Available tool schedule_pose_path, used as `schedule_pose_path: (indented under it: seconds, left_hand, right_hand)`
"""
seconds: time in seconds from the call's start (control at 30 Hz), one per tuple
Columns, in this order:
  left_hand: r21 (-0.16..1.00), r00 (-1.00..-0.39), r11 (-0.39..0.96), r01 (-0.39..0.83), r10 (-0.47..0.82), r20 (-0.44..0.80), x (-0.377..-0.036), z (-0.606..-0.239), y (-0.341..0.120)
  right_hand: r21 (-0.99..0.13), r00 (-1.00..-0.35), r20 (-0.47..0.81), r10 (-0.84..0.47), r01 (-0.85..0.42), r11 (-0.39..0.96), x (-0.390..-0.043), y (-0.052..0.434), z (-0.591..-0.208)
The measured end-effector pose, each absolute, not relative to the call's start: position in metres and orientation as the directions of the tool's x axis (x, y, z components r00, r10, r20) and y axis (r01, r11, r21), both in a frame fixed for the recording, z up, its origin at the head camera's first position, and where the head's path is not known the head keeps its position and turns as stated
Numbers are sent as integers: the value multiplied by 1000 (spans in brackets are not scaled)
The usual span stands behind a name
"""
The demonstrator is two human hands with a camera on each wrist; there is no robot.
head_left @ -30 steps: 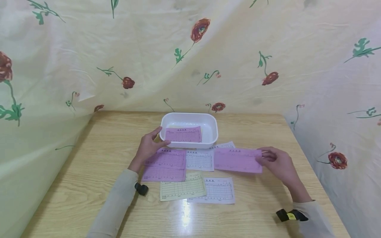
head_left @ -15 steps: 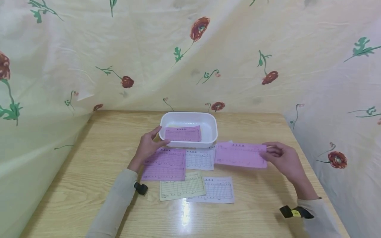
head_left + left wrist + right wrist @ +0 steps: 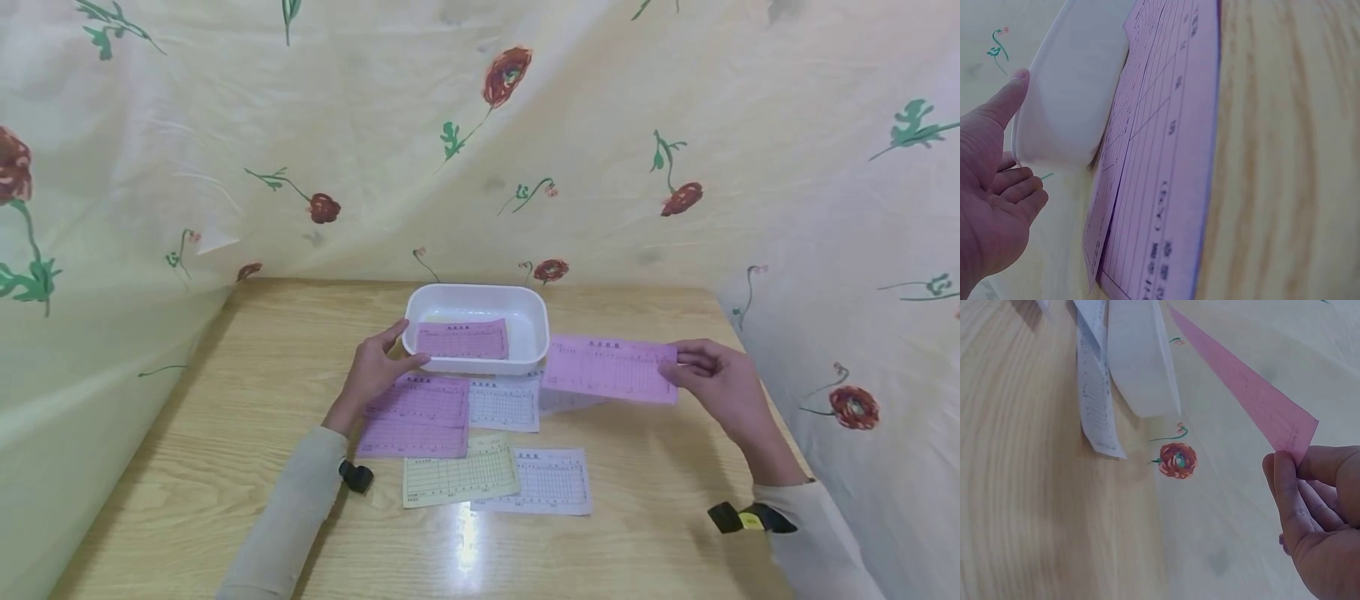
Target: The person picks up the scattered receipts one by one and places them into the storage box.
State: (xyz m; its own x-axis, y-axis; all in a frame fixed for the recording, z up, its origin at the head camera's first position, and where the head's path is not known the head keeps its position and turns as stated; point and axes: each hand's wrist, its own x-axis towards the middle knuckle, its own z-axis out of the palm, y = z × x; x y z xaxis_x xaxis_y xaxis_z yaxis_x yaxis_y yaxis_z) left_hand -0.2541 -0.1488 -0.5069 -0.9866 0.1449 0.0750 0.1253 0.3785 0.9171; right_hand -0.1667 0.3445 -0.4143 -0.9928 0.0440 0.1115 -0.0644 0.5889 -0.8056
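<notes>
My right hand point(image 3: 705, 375) pinches the right end of a pink slip point(image 3: 609, 367) and holds it in the air, just right of the white tub point(image 3: 536, 321). The same pink slip point(image 3: 1247, 387) shows in the right wrist view, caught between thumb and fingers point(image 3: 1288, 487). My left hand point(image 3: 375, 367) rests against the tub's left front corner, thumb along the tub's wall point(image 3: 1066, 100), fingers relaxed. Another pink slip point(image 3: 461, 339) lies inside the tub. Two overlapping pink slips point(image 3: 416, 414) lie under the left hand.
On the wooden table point(image 3: 225, 400) lie white slips point(image 3: 504, 404), a yellow slip point(image 3: 457, 475) and another white slip point(image 3: 551, 481). A floral cloth point(image 3: 480, 125) hangs behind and at both sides.
My right hand has lifted the pink slip off the table and carried it up and back toward the tub. The left hand has stayed at the tub.
</notes>
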Motion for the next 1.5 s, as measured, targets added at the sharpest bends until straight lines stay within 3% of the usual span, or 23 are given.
schedule_pose_path:
  seconds: [0.9,1.5]
  left_hand:
    - [912,-986,389,129,144,78,-254,-508,-149]
    - [912,-987,391,126,138,77,-253,-504,-148]
  right_hand:
    - [-858,-993,110,36,-76,508,-223,300,-382]
    - [-898,-993,117,-18,-113,426,-269,253,-396]
